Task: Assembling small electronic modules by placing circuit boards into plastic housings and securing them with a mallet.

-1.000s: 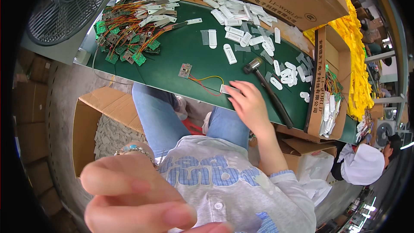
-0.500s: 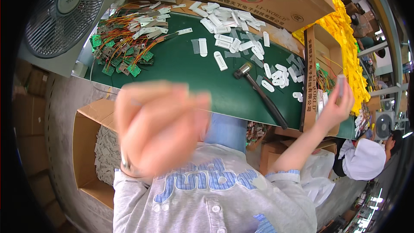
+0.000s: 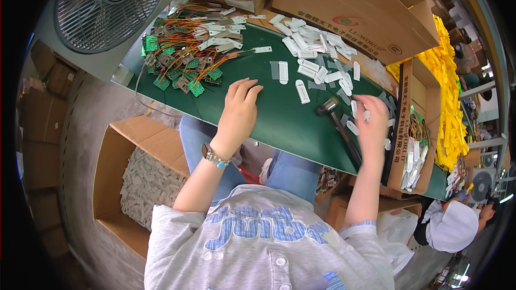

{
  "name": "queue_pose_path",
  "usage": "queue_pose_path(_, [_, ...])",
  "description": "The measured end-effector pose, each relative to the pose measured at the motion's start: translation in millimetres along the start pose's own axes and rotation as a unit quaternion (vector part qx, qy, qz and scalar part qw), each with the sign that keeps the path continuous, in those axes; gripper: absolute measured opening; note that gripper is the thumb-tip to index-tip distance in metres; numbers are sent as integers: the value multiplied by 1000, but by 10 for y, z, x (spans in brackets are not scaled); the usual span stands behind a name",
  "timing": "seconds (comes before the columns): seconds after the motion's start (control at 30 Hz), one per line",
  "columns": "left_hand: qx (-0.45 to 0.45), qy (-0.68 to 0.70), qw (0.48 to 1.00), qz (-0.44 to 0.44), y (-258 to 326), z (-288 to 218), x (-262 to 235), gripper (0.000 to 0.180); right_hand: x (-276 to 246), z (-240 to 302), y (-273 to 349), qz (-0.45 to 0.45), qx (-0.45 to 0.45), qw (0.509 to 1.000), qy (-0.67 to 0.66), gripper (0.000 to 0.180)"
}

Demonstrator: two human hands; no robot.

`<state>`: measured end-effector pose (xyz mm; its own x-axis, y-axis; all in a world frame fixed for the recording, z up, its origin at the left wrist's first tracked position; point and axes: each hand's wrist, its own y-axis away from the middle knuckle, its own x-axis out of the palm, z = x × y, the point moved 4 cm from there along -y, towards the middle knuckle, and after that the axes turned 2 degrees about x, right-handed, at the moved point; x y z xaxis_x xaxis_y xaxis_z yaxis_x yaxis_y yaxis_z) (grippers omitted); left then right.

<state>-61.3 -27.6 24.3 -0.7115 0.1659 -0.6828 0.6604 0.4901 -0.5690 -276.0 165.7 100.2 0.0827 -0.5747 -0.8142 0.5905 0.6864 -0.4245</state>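
My left hand (image 3: 241,108) rests at the near side of the green tabletop (image 3: 282,126), its fingers stretched out and holding nothing. It is nearest to the green circuit boards with wires and white strips (image 3: 196,64), heaped at the left. My right hand (image 3: 374,123) reaches over the small white plastic cases (image 3: 351,128) at the right, thumb and fingers apart around them. Whether it touches one cannot be made out. Beside it lies a hammer (image 3: 344,133), head away from me. A single white case (image 3: 302,92) and clear film pieces (image 3: 274,70) lie mid-table.
A narrow carton (image 3: 399,156) holding wired parts stands at the right edge, by yellow pieces (image 3: 446,102). A large carton (image 3: 349,13) lines the back. A fan (image 3: 113,8) is at the left. Below stands a box of grey pieces (image 3: 150,182). Another person (image 3: 451,225) sits at right.
My left hand has dropped from close to the camera to the table edge. My right hand has moved left from above the narrow carton, where it held a small pale piece, to the white cases.
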Motion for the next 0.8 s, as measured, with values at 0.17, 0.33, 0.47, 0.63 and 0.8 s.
queue_pose_path(0.17, [-9,17,1000,-7,10,33,2,41,984,835,-281,123,-213,969,9,35])
queue_pose_path(0.33, [-4,22,1000,-20,43,50,2,43,1408,836,-200,186,-198,957,104,53])
queue_pose_path(0.47, [-10,30,999,-33,48,78,-56,38,1169,847,169,186,-181,962,85,54])
queue_pose_path(0.63, [-23,-2,998,-57,-317,323,-194,19,901,821,673,165,-198,966,17,48])
queue_pose_path(0.8, [30,-234,971,-32,-790,558,-211,17,807,718,901,122,-143,979,-80,37])
